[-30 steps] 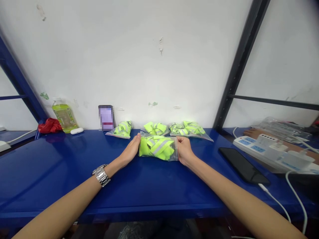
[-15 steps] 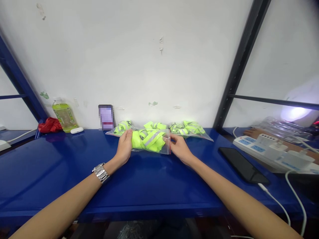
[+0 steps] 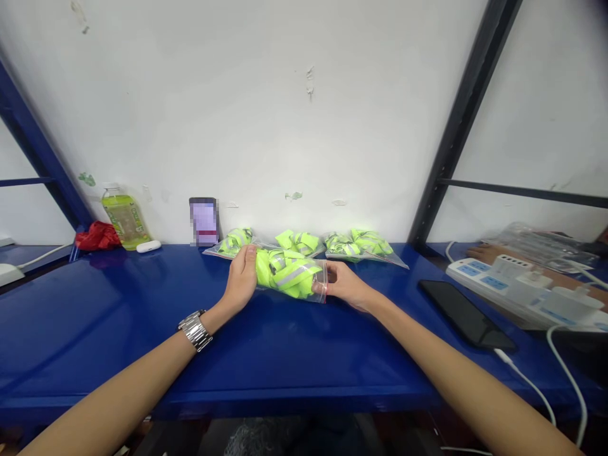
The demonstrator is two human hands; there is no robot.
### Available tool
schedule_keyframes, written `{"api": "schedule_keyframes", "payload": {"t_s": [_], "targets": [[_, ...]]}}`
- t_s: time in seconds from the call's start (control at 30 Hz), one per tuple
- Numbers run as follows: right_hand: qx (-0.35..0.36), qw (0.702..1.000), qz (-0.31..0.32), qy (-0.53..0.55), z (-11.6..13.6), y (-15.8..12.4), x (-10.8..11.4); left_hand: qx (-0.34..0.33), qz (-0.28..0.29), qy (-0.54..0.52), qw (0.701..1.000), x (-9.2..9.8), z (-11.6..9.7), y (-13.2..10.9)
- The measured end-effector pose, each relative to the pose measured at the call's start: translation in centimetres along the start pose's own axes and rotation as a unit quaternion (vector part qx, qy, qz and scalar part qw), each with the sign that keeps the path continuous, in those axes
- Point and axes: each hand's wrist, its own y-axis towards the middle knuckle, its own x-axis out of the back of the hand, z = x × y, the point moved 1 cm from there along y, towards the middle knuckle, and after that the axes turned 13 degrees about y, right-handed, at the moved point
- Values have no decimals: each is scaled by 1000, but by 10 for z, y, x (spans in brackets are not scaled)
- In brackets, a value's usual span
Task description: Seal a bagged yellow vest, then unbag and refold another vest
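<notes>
Your left hand [image 3: 243, 277] cups one end of the clear bag of yellow-green vests [image 3: 291, 274]; your right hand [image 3: 346, 284] has its fingers [image 3: 321, 287] pinched on the bag's other, red-edged end. The bag rests on the blue counter [image 3: 285, 354], between both sets of fingers, with three more filled bags [image 3: 304, 242] just beyond them.

bag [image 3: 291, 276] on shelf [image 3: 118, 316] — phone [image 3: 464, 314] right | bottle [image 3: 123, 220] left

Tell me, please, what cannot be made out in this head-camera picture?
- Phone screen by the wall: blurred out.
- Bottle label: too small to read.
- Bag seal: covered by the right hand; open or closed, unclear.
- Power strip and cable: cut off by the right edge.
</notes>
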Motion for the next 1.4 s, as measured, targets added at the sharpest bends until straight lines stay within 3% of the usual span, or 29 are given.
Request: {"api": "schedule_keyframes", "payload": {"t_s": [0.23, 0.47, 0.67, 0.77, 0.97, 1.13, 1.23, 1.3, 1.4], "targets": [[67, 996, -53, -37, -8, 4, -1, 5, 30, -43, 999, -6, -1, -6], [81, 995, 5, -57, -6, 3, 2, -24, 12, 17, 999, 1, -13, -12], [199, 971, -67, -112, -7, 5, -1, -46, 19, 4, 999, -1, -14, -11], [225, 962, -94, -123, -6, 7, 1, -37, 25, 12, 999, -2, -10, -7], [194, 965, -142, -106, -3, 10, 15, -1, 16, 50, 999, 3, 6, 9], [73, 981, -155, 88, -5, 11, 17, 40, 8, 53, 998, 11, 8, 19], [56, 977, -162, 126, -5, 11, 14, 47, 5, 90, 995, 15, 4, 21], [55, 975, -167, 139, -3, 11, 12, 14, -7, 152, 988, 17, 2, 21], [75, 965, -207, 139, 0, 11, 13, -109, -42, 273, 955, 20, 5, 23]]}}
